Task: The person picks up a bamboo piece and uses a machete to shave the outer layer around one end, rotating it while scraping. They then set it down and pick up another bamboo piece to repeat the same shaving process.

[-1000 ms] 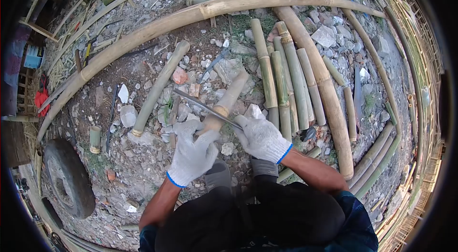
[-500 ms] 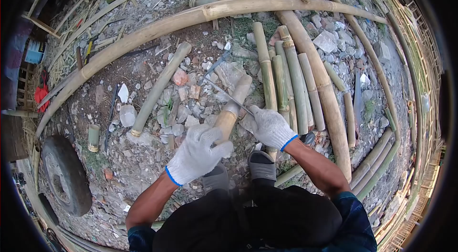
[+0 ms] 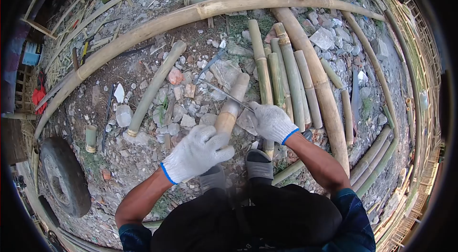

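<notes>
A short piece of bamboo (image 3: 227,116) stands tilted in front of my feet, its top end leaning away from me. My left hand (image 3: 199,151), in a white knit glove with a blue cuff, closes around its lower part. My right hand (image 3: 274,122), gloved the same way, grips a long thin blade (image 3: 222,92) by its hidden handle. The blade crosses the bamboo below its top end, seen nearly edge-on. Close to my right hand lie several cut bamboo lengths (image 3: 299,94), side by side.
A long bamboo pole (image 3: 191,14) arches across the far side. Another bamboo piece (image 3: 157,87) lies to the left, near a tyre (image 3: 65,175). A bluish strip-like tool (image 3: 208,66) rests on the stones beyond the blade. Rubble covers the ground around my sandals (image 3: 260,166).
The fingers of my left hand have drawn closer around the bamboo. My right hand and the blade have shifted only slightly, and the whole view has moved a little.
</notes>
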`<act>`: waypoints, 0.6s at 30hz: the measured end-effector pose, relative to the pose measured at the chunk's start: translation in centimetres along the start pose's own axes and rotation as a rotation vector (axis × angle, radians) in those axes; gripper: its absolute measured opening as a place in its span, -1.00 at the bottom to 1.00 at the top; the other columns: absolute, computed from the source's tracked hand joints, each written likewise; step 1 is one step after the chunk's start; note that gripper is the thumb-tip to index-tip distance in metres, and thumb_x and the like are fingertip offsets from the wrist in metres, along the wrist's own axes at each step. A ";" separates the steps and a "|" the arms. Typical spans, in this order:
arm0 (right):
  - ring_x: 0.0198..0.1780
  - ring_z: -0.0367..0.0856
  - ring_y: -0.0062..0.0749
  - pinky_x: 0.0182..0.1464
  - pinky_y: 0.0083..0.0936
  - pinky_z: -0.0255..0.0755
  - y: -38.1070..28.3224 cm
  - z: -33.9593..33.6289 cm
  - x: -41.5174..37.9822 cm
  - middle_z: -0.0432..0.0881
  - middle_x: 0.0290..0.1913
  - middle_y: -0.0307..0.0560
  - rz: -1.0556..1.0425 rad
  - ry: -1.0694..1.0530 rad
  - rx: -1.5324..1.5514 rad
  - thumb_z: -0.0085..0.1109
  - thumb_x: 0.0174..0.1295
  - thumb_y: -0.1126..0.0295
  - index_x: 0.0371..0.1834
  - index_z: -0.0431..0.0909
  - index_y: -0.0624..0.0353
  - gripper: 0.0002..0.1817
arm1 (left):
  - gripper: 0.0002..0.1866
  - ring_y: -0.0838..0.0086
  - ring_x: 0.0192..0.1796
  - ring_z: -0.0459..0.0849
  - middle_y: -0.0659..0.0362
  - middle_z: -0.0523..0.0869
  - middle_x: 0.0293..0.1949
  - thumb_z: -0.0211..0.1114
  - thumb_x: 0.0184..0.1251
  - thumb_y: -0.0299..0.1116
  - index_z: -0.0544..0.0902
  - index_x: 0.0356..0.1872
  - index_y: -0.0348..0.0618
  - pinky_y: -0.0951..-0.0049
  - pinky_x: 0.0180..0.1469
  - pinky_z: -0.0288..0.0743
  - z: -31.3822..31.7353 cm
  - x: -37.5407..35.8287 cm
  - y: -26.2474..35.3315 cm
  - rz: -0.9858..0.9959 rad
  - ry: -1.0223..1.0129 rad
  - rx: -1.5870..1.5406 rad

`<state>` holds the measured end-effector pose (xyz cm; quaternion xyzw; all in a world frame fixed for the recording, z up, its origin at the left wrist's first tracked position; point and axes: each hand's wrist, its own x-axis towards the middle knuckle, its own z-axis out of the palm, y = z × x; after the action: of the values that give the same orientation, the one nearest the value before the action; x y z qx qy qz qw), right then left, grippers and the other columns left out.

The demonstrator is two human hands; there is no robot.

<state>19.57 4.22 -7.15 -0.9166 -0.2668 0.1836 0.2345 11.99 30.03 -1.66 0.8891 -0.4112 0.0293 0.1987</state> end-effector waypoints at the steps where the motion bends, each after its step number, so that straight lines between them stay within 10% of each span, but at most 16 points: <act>1: -0.27 0.73 0.31 -0.18 0.17 0.58 -0.4 -0.4 -0.2 0.68 -0.40 0.30 -0.021 -0.008 0.002 0.20 0.49 0.25 0.01 0.50 0.18 -0.76 | -0.76 0.27 -0.08 0.61 0.25 0.54 -0.15 0.37 0.12 -0.34 0.64 -0.16 0.16 0.16 0.00 0.62 -0.1 -0.1 -0.1 -0.005 -0.028 0.001; 18: -0.22 0.77 0.28 -0.20 0.12 0.60 -3.2 0.1 -0.9 0.73 -0.30 0.24 -0.178 -0.050 -0.208 0.16 0.49 0.18 0.03 0.55 0.13 -0.73 | -0.86 0.30 0.08 0.60 0.23 0.60 0.10 0.32 0.22 -0.33 0.62 -0.20 0.09 0.25 0.12 0.62 2.8 -0.8 -1.3 0.013 -0.096 0.020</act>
<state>17.54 6.13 -5.32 -0.9038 -0.3705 0.1561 0.1466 12.09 30.31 -4.86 0.8887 -0.4259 -0.0080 0.1696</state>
